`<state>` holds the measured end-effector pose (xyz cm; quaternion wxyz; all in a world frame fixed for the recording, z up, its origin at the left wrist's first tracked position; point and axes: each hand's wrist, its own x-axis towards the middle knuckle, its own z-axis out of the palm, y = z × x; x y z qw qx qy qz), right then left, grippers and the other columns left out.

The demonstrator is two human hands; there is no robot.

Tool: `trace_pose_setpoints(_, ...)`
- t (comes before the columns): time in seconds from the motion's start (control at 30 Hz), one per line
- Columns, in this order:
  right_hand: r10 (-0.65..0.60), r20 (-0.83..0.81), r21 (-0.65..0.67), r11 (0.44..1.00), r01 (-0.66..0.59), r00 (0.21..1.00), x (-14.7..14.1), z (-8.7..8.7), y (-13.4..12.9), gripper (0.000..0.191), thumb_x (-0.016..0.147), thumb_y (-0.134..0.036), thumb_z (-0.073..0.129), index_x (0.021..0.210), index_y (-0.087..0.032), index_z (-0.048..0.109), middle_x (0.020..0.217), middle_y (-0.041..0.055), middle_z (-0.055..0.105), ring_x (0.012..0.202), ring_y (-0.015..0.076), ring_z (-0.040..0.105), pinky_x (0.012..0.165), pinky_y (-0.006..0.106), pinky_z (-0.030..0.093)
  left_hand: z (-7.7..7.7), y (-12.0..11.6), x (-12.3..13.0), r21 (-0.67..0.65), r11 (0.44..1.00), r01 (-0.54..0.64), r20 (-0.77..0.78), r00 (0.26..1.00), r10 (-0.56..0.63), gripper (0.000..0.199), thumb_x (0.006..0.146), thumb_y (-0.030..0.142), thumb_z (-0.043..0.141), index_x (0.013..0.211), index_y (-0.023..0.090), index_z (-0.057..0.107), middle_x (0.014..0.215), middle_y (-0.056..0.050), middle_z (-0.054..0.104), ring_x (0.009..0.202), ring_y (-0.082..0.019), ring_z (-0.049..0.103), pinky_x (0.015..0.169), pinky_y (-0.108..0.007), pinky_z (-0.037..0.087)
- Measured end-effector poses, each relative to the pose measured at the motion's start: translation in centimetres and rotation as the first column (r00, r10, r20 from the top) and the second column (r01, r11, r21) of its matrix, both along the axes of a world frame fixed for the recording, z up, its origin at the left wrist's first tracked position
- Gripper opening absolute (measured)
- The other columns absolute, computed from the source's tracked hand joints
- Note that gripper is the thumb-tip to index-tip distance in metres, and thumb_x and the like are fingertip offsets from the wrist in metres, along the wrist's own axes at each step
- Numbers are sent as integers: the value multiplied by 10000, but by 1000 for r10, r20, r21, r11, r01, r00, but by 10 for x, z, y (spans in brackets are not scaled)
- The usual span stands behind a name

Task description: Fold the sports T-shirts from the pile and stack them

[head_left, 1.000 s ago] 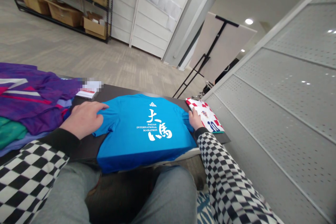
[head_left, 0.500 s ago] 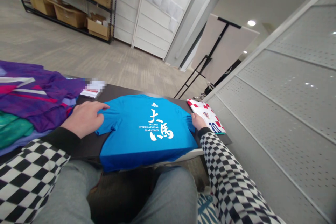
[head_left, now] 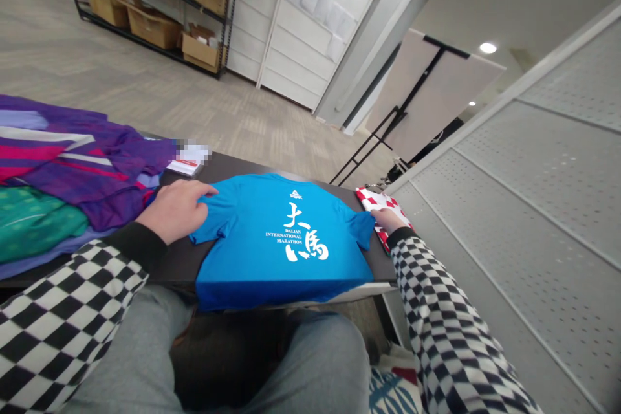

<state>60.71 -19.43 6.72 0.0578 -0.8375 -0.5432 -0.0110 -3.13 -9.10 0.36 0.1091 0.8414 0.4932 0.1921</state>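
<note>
A blue T-shirt (head_left: 252,259) lies spread out on the dark table with its white marathon print facing up and its hem hanging over the near edge. At its left sleeve is my left hand (head_left: 177,210), with thumb and forefinger closed on the fabric near the sleeve's upper edge. My right hand (head_left: 387,220) pinches the tip of the other sleeve and draws it out to the side. Under and behind that hand is a folded red-and-white checked jersey (head_left: 369,196), partly covered by it.
A heap of purple jerseys (head_left: 111,162) and a green garment (head_left: 39,220) covers the table's left side. White packets (head_left: 191,160) lie beside the heap. A perforated grey panel (head_left: 533,207) stands close on the right. Beyond are an easel board (head_left: 431,97) and shelves with cardboard boxes (head_left: 152,29).
My right hand has moved outward with the sleeve, which is now stretched farther over and covers more of the checked jersey. The view has shifted slightly left. My left hand stays at its sleeve.
</note>
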Motion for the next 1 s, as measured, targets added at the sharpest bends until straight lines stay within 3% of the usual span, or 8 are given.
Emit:
trace_pose_setpoints(0.1,-126,-161,-67,991,117,979,-16,25,16,247,1065,-269,578,1068,-137,787,865,153,811,728,258,791,799,433,688,0,2,1,38,999,39,36,999,-41,604,895,229,482,1390,101,803,1435,-167,792,1346,-364,700,1217,-487,498)
trace_pose_setpoints(0.17,-147,-236,-70,988,135,961,-36,39,26,183,1042,-241,636,1090,-114,758,798,134,793,650,224,762,714,371,675,-1,4,2,63,996,63,59,996,-67,606,874,225,492,1376,106,813,1415,-161,801,1324,-351,710,1229,-467,497)
trace_pose_setpoints(0.3,-41,-382,27,998,55,923,-97,63,49,152,999,-196,711,1130,-124,734,659,50,731,557,182,715,581,261,618,-5,3,6,99,990,96,118,987,-108,615,825,232,521,1344,161,843,1389,-139,818,1316,-358,726,1236,-473,507)
trace_pose_setpoints(0.43,115,-540,135,990,-50,834,-177,72,73,64,929,-131,749,981,-154,720,542,2,662,453,154,637,456,204,520,-7,-2,9,129,985,114,166,977,-134,603,804,241,528,1299,139,856,1333,-158,830,1279,-380,739,1211,-492,527)
trace_pose_setpoints(0.57,89,-567,27,996,-89,819,-249,50,96,95,927,-94,720,968,-174,689,496,-6,650,401,155,602,415,208,470,-7,-8,11,131,982,134,178,972,-156,568,830,203,519,1286,151,853,1329,-141,833,1268,-365,737,1199,-488,536)
trace_pose_setpoints(0.77,89,-618,-97,977,-189,781,-313,-18,107,149,966,-238,822,1024,-179,699,555,25,692,448,196,661,427,246,503,-8,-14,11,121,982,142,191,968,-164,525,841,147,530,1249,173,861,1321,-120,839,1260,-341,736,1185,-457,542)
trace_pose_setpoints(0.87,104,-676,-123,960,-251,729,-317,-31,102,303,965,-400,876,1099,-187,709,705,54,762,558,208,733,473,257,553,-8,-15,8,109,983,145,202,965,-165,516,839,136,538,1237,181,864,1307,-112,844,1239,-327,741,1170,-443,553)
trace_pose_setpoints(1.0,151,-758,-7,971,-238,635,-283,-12,96,269,1068,-435,723,1199,-202,690,921,85,813,687,197,782,554,267,600,-7,-18,2,97,984,152,223,960,-170,522,836,134,537,1244,185,860,1322,-108,840,1243,-319,737,1164,-441,555)
